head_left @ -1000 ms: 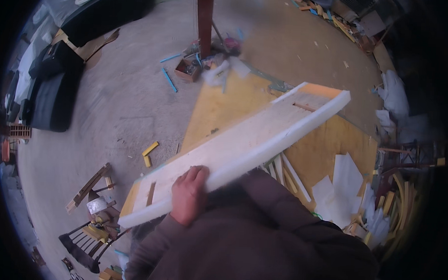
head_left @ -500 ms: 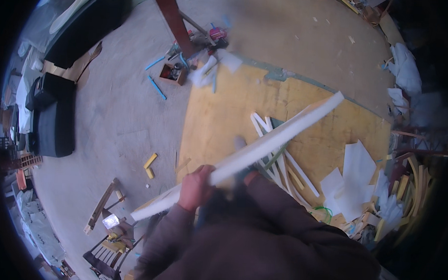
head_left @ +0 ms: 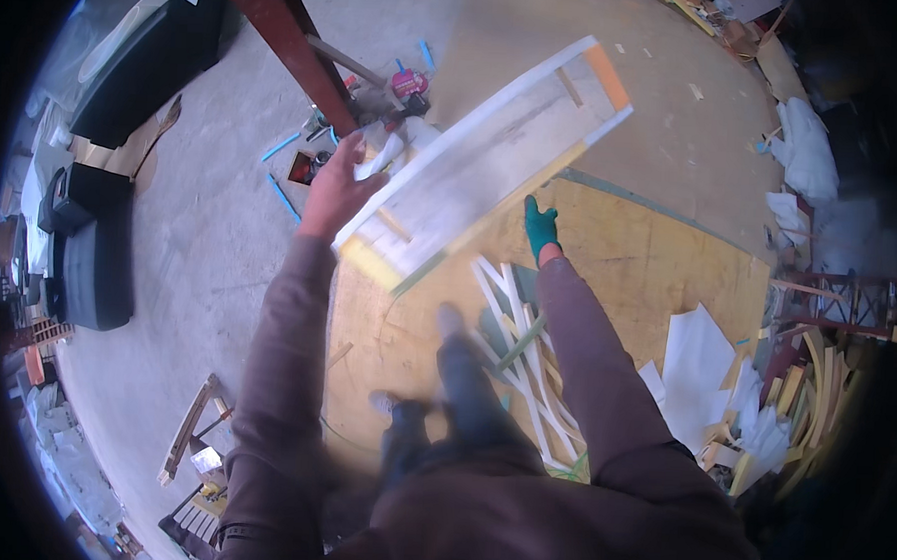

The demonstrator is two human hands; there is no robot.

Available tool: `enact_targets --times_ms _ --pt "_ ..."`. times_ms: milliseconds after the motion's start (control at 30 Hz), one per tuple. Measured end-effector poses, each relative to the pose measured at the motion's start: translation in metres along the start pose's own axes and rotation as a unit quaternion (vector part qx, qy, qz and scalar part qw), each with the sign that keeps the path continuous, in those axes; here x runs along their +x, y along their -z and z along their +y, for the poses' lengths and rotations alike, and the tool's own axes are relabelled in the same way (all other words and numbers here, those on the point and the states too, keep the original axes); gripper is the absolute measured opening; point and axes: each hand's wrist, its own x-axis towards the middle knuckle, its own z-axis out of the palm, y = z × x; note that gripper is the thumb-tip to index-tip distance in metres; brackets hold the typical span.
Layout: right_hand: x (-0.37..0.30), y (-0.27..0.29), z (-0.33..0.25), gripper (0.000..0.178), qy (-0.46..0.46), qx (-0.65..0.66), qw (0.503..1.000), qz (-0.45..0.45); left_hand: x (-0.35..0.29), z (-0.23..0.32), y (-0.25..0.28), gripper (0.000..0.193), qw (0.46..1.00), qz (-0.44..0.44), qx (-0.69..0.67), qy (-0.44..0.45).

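A long rectangular frame (head_left: 472, 141) with white padded-looking long edges and yellow and orange ends hangs tilted in front of me, slightly blurred. It reaches from near my left hand up to the far right. My bare left hand (head_left: 338, 187) is beside its left long edge, thumb and fingers apart; whether the thumb touches the edge, I cannot tell. Below its right long edge my right hand (head_left: 542, 229), in a green glove, is stretched out with fingers apart and a visible gap to the frame. Both arms extend forward.
Under my feet lies a yellowish board (head_left: 650, 239) on grey floor. Long white strips (head_left: 525, 353) lie crossed by my right leg. White sheets (head_left: 693, 366) and curved wooden offcuts (head_left: 814, 386) are at right. A red-brown post (head_left: 288, 48) stands beyond a small toolbox (head_left: 302, 168); black upholstered pieces (head_left: 95, 245) stand left.
The frame has moved up and away from my body and turned from edge-on to show its broad side. My left hand has left its edge; both arms have stretched forward, and my gloved hand now shows.
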Motion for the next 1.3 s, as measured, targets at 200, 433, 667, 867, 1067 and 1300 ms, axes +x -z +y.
enact_targets --times_ms 200,433,667,867,1067,1300 --pt "-0.016 0.027 0.101 0.084 0.223 -0.204 0.941 -0.15 -0.211 -0.122 0.006 0.051 0.973 -0.107 0.103 0.179" --pt "-0.123 -0.01 0.222 0.046 0.313 -0.353 0.789 -0.394 -0.692 -0.175 0.005 0.032 0.798 -0.26 -0.081 0.537" --pt "-0.166 -0.094 0.17 0.037 0.305 -0.313 0.766 -0.472 -0.843 -0.041 -0.038 0.026 0.735 0.002 -0.231 0.638" --pt "-0.247 -0.186 0.042 0.03 0.258 -0.224 0.802 -0.491 -0.863 -0.07 -0.096 0.04 0.617 0.214 -0.408 0.637" --pt "-0.439 -0.289 0.025 0.039 0.335 -0.318 0.713 -0.527 -0.946 -0.103 -0.067 0.038 0.551 0.447 -0.404 0.577" --pt "-0.693 -0.411 0.044 0.047 0.422 -0.402 0.502 -0.639 -1.042 -0.078 -0.142 0.023 0.405 0.597 -0.264 0.641"
